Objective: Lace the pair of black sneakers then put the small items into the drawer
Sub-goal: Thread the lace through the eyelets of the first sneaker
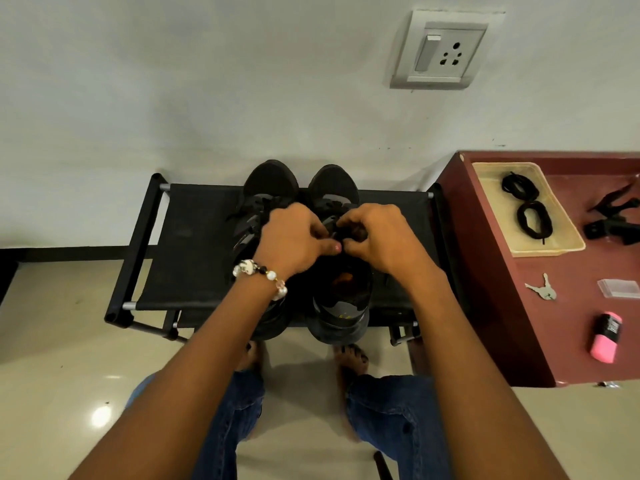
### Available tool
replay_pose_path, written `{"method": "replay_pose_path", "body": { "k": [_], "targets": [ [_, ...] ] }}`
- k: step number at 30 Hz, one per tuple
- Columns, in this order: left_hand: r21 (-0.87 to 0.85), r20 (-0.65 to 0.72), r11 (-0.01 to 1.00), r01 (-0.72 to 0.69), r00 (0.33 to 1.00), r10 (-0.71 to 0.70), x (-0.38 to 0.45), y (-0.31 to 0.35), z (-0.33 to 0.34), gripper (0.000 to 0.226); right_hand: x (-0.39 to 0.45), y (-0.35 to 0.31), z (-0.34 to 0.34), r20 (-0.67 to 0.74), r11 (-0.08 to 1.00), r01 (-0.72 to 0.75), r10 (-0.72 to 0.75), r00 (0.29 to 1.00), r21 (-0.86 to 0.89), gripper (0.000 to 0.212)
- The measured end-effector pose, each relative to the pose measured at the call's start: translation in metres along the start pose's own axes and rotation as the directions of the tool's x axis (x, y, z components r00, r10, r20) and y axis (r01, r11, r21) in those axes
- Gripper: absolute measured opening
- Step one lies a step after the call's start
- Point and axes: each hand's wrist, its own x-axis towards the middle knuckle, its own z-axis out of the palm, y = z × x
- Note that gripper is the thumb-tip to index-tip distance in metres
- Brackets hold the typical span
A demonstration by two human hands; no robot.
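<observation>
Pinching black lace, your fingers are curled tight over the throat of the right sneaker [341, 258]; your left hand [291, 239] and right hand [375, 237] meet thumb to thumb there, each nipping a short run of lace I cannot trace further because your knuckles hide it. The left sneaker [263, 216] sits just beside, touching its partner, with lace already crossed over its tongue. Judged from this, you are lacing or knotting the second shoe.

Risks noted. Black lace on black upper gives poor contrast, so a skipped eyelet or a twisted crossing could pass unseen. Both heels overhang the near edge of the shoe rack [194, 244]; a hard pull toward you could drag a shoe off its fabric shelf. Your bead bracelet [263, 273] hangs close to the left shoe's loose lace and could snag.

The small items await on the maroon cabinet [512, 306] to your right: keys [542, 289], a pink and black roll [606, 337], a clear plastic piece [620, 288], a black clamp [614, 216], and a beige tray [568, 233] holding two coiled spare laces [526, 206]. No drawer front is visible.

Rack stands on glossy pale tile against a plain wall bearing a switch and socket plate [443, 51].
</observation>
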Motion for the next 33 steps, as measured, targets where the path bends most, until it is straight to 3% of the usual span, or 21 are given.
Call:
{"method": "replay_pose_path", "body": {
  "k": [3,9,10,12,14,15,17,19,22,25,27,29,30,31,32,33],
  "targets": [
    [0.095,-0.089,0.995,0.02,0.996,-0.012,0.001,-0.002,0.013,0.033,-0.003,-0.001,0.003,-0.069,0.999,-0.042,0.044,0.997,0.03,0.027],
    [0.04,-0.145,0.998,0.048,0.989,-0.042,0.006,-0.008,0.018,0.019,-0.007,0.002,0.011,-0.181,0.908,-0.211,0.291,0.94,0.363,0.003],
    [0.028,-0.159,0.999,0.047,0.986,-0.042,0.006,-0.009,0.019,0.018,-0.006,0.003,0.014,-0.168,0.846,-0.267,0.379,0.91,0.462,0.005],
    [0.01,-0.179,0.999,0.042,0.983,-0.04,0.006,-0.009,0.021,0.017,-0.003,0.005,0.019,-0.047,0.613,-0.362,0.547,0.836,0.703,0.01],
    [0.02,-0.192,0.999,0.034,0.981,-0.03,0.005,-0.009,0.022,0.017,0.0,0.007,0.022,0.123,0.399,-0.431,0.602,0.789,0.809,0.013],
    [0.023,-0.2,0.999,0.031,0.979,-0.026,0.004,-0.01,0.023,0.017,0.001,0.007,0.023,0.154,0.372,-0.444,0.6,0.785,0.815,0.012],
    [0.019,-0.214,0.999,0.028,0.977,-0.024,0.004,-0.011,0.024,0.017,0.002,0.007,0.021,0.075,0.449,-0.373,0.555,0.829,0.812,0.008],
    [0.007,-0.229,1.0,0.029,0.973,-0.027,0.003,-0.012,0.025,0.017,0.0,0.008,0.014,-0.082,0.614,-0.212,0.415,0.906,0.76,0.021],
    [0.007,-0.253,1.0,0.025,0.967,-0.023,0.001,-0.012,0.027,0.016,-0.002,0.007,0.007,-0.125,0.945,-0.031,0.075,0.989,0.326,0.026],
    [0.012,-0.256,1.0,0.02,0.967,-0.016,0.001,-0.012,0.028,0.015,-0.003,-0.002,0.01,-0.096,0.999,0.009,-0.012,0.995,-0.035,0.024],
    [0.015,-0.255,1.0,0.027,0.967,-0.022,0.002,-0.012,0.029,0.015,-0.004,-0.007,0.013,-0.146,0.996,-0.037,0.024,0.989,-0.087,0.02],
    [0.015,-0.254,0.999,0.034,0.967,-0.029,0.002,-0.012,0.029,0.015,-0.005,-0.007,0.017,-0.221,0.994,-0.102,0.106,0.969,0.032,0.013],
    [0.014,-0.254,0.999,0.037,0.967,-0.032,0.001,-0.012,0.028,0.014,-0.006,-0.007,0.018,-0.262,0.97,-0.155,0.201,0.944,0.187,0.008],
    [0.012,-0.251,0.999,0.039,0.967,-0.035,0.001,-0.012,0.028,0.014,-0.006,-0.005,0.017,-0.266,0.878,-0.209,0.345,0.9,0.431,0.006],
    [0.008,-0.248,0.999,0.038,0.968,-0.035,0.0,-0.011,0.028,0.015,-0.006,-0.004,0.014,-0.201,0.681,-0.241,0.501,0.842,0.691,0.008],
    [0.006,-0.246,0.999,0.037,0.969,-0.035,-0.001,-0.011,0.028,0.015,-0.006,-0.002,0.012,-0.077,0.42,-0.25,0.623,0.778,0.872,0.011]
  ]
}}
